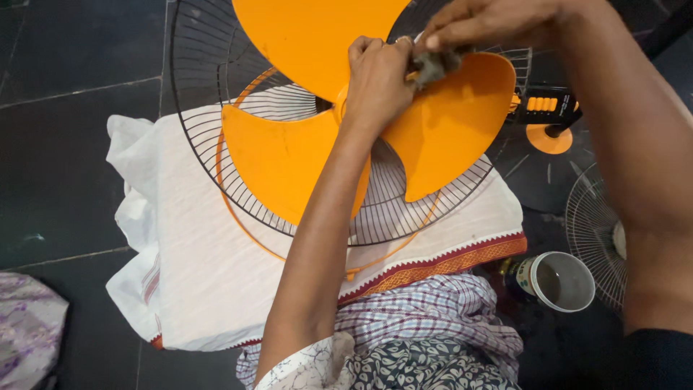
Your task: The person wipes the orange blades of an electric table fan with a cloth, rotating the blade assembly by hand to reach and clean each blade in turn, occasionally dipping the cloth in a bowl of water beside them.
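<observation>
An orange three-bladed fan blade [281, 155] lies in a black wire fan guard [195, 79] over my lap. My left hand [377, 81] is closed around the hub at the blade's centre. My right hand [491, 20] pinches a small grey rag [433, 66] and presses it against the right-hand orange blade [451, 126] near the hub. The hub itself is hidden under my left hand.
A white cloth [195, 267] with a red and orange border covers my lap. On the dark tiled floor [65, 144] at right stand a small open tin [556, 280], a second wire guard [595, 231] and the fan's black-and-orange base with buttons [545, 108].
</observation>
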